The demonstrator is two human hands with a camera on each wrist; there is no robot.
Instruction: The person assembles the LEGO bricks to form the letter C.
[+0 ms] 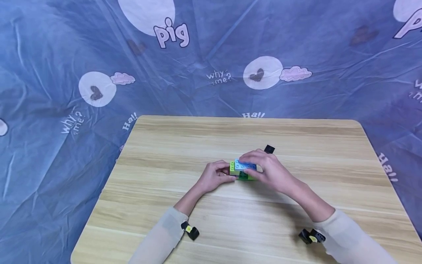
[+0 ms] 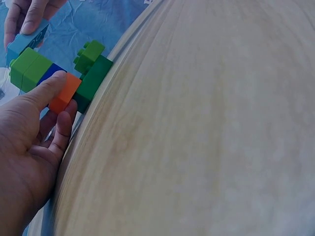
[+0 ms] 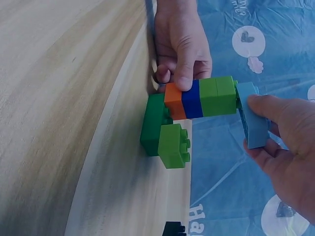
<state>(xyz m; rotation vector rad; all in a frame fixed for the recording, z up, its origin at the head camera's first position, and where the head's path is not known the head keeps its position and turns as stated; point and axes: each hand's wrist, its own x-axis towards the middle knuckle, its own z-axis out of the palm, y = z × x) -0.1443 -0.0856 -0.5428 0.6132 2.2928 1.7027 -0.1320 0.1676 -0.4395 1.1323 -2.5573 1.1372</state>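
A small tower of toy building bricks stands on the table, with a dark green brick [image 3: 152, 123] at its base. Above it come an orange brick [image 3: 174, 105], a dark blue brick [image 3: 192, 105] and light green bricks [image 3: 219, 96]. Another light green brick [image 3: 171, 147] sits on the base's other end. My left hand [image 1: 212, 178] pinches the tower at the orange and dark blue bricks. Between thumb and fingers, my right hand [image 1: 273, 172] holds a light blue brick [image 3: 253, 125] at the tower's top, slightly tilted, with light green studs showing beside it.
Beyond the right hand, a small black block [image 1: 269, 149] lies on the wooden table [image 1: 197, 135]. A blue printed cloth [image 1: 204, 99] hangs behind the table's far edge. Black wrist devices [image 1: 190, 230] are worn on both sleeves.
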